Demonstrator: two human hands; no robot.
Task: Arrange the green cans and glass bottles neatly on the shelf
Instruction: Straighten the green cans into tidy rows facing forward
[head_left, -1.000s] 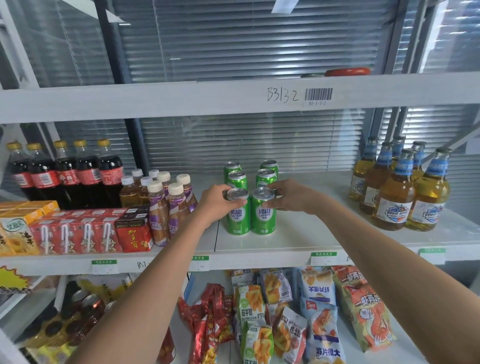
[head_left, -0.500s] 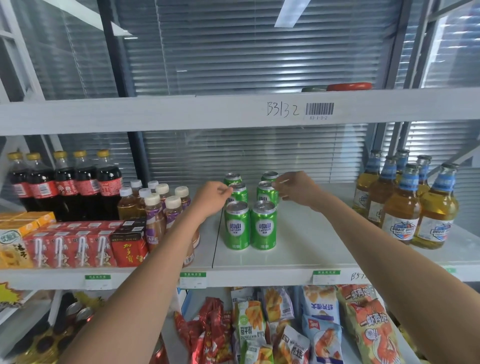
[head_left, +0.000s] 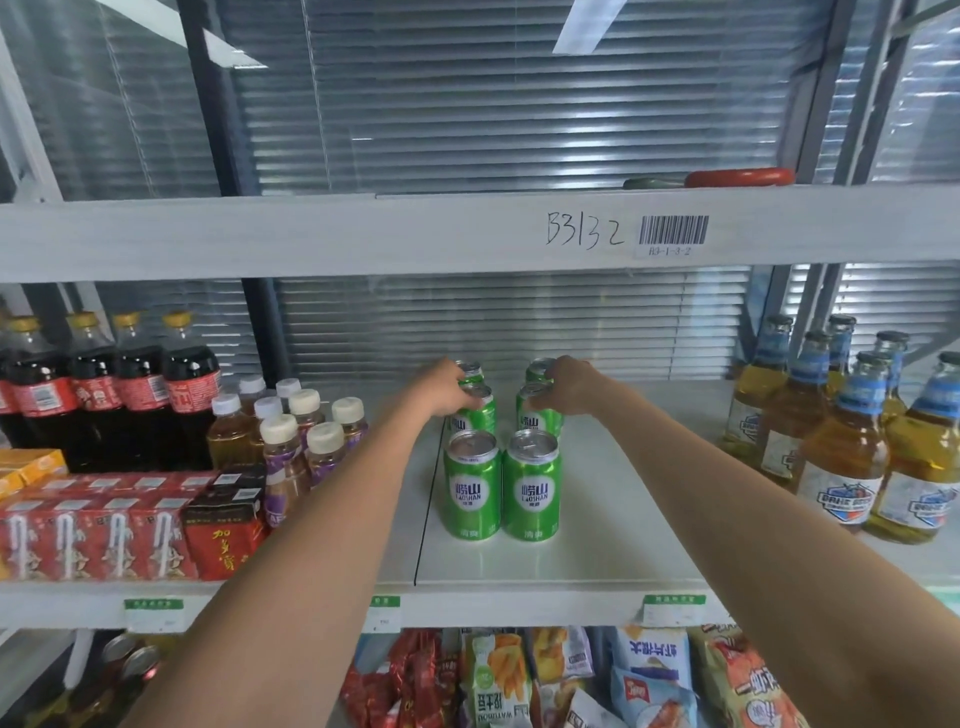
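Note:
Several green cans stand in two columns on the white middle shelf (head_left: 597, 519). The front pair, left (head_left: 471, 486) and right (head_left: 531, 486), stand free and touch each other. My left hand (head_left: 441, 387) grips the top of the middle-row left can (head_left: 475, 415). My right hand (head_left: 569, 387) grips the top of the middle-row right can (head_left: 537, 418). Behind them two more can tops show, partly hidden by my fingers. A group of amber glass bottles (head_left: 841, 447) with blue neck labels stands at the right end of the shelf.
Dark cola bottles (head_left: 119, 384) and white-capped tea bottles (head_left: 291, 436) stand left of the cans, with red drink cartons (head_left: 104, 535) in front of them. Snack bags (head_left: 571, 680) fill the shelf below. The upper shelf beam (head_left: 467, 234) runs overhead.
Both hands have left the front pair of cans and reached back to the middle row, where each now grips a can top. The camera has moved closer and tilted up.

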